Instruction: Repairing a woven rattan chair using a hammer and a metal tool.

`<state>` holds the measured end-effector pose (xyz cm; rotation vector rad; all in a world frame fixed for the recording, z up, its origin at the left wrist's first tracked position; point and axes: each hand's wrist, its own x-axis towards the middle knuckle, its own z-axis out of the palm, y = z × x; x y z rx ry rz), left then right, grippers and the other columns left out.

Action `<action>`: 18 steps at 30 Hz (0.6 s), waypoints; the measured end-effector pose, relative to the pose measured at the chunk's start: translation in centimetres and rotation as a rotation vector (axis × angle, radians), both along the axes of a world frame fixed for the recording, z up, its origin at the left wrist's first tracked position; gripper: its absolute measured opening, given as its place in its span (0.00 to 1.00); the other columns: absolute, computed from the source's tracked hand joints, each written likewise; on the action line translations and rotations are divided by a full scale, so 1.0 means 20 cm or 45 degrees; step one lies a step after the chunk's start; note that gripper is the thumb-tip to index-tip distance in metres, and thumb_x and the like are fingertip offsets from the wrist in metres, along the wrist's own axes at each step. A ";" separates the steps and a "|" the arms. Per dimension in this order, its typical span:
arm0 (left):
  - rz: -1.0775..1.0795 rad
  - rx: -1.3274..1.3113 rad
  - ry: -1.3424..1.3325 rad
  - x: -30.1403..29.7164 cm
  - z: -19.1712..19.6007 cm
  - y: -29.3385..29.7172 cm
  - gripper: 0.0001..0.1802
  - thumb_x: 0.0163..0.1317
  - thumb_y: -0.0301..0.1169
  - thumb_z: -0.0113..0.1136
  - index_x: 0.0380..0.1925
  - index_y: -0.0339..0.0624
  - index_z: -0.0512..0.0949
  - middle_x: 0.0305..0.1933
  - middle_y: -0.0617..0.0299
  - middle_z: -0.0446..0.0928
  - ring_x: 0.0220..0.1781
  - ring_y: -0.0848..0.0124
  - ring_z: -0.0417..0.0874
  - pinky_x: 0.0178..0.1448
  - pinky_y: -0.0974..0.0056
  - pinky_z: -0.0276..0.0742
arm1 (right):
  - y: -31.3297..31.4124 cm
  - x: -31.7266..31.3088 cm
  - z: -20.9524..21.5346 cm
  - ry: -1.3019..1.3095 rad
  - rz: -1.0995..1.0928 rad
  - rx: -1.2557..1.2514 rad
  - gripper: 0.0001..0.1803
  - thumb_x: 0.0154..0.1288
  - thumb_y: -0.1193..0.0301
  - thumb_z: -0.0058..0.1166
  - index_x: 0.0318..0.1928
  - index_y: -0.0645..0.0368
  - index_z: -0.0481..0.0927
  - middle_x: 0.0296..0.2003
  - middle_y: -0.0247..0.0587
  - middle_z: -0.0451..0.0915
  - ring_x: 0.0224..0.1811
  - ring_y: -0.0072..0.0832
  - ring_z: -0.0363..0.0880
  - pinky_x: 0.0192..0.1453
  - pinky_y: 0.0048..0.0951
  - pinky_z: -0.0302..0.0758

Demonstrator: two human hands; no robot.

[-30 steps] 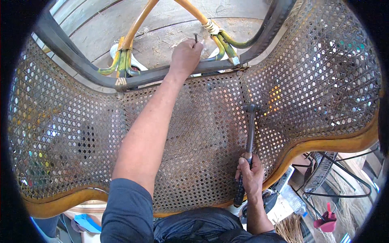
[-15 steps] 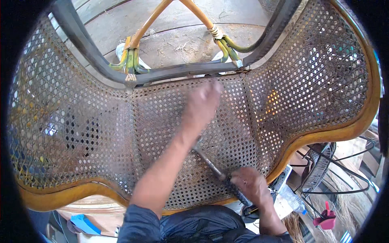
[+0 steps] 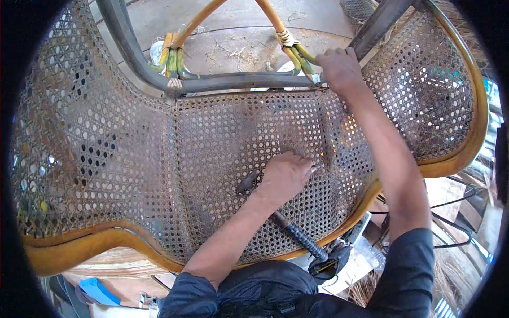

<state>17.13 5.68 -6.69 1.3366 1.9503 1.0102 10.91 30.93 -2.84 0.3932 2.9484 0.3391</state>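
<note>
A worn cane-webbed chair seat (image 3: 212, 138) with an orange-brown wooden rim (image 3: 79, 249) fills the view. My left hand (image 3: 286, 175) rests on the webbing near the middle, fingers curled under; nothing shows in them. A hammer (image 3: 246, 183) lies on the webbing beneath that wrist, its dark ribbed handle (image 3: 302, 238) pointing toward the front rim. My right hand (image 3: 339, 66) is up at the back, closed around the dark curved frame rail (image 3: 238, 82) close to a green and yellow rattan binding (image 3: 297, 53).
Orange rattan struts (image 3: 199, 21) rise behind the rail over a concrete floor (image 3: 238, 42). Below the front rim lie a blue object (image 3: 98, 291), wires (image 3: 450, 212) and straw-like fibres (image 3: 450, 275) at the right. My dark clothing (image 3: 265, 291) is at the bottom edge.
My right hand let go of the hammer and went up to the back rail. My left hand came down from the rail to the middle of the webbing. The hammer now lies on the seat.
</note>
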 end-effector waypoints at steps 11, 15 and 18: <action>0.130 0.174 0.003 0.02 -0.07 0.01 0.09 0.59 0.36 0.57 0.27 0.43 0.76 0.25 0.60 0.78 0.29 0.61 0.79 0.36 0.58 0.77 | 0.12 0.05 -0.08 -0.400 0.337 0.175 0.07 0.55 0.68 0.53 0.26 0.51 0.83 0.31 0.36 0.80 0.45 0.33 0.74 0.55 0.35 0.64; 0.073 0.085 -0.005 0.01 -0.03 -0.02 0.09 0.60 0.37 0.57 0.29 0.43 0.77 0.25 0.60 0.78 0.29 0.61 0.79 0.36 0.58 0.77 | 0.12 0.05 -0.07 -0.368 0.376 0.113 0.06 0.53 0.68 0.54 0.26 0.51 0.83 0.31 0.36 0.79 0.44 0.33 0.75 0.54 0.35 0.65; 0.042 0.084 -0.056 -0.01 -0.01 -0.01 0.11 0.60 0.38 0.55 0.28 0.42 0.77 0.26 0.59 0.79 0.32 0.61 0.80 0.36 0.57 0.77 | 0.15 0.05 -0.07 -0.248 0.410 0.037 0.05 0.53 0.69 0.54 0.26 0.51 0.83 0.32 0.37 0.79 0.43 0.34 0.75 0.54 0.36 0.65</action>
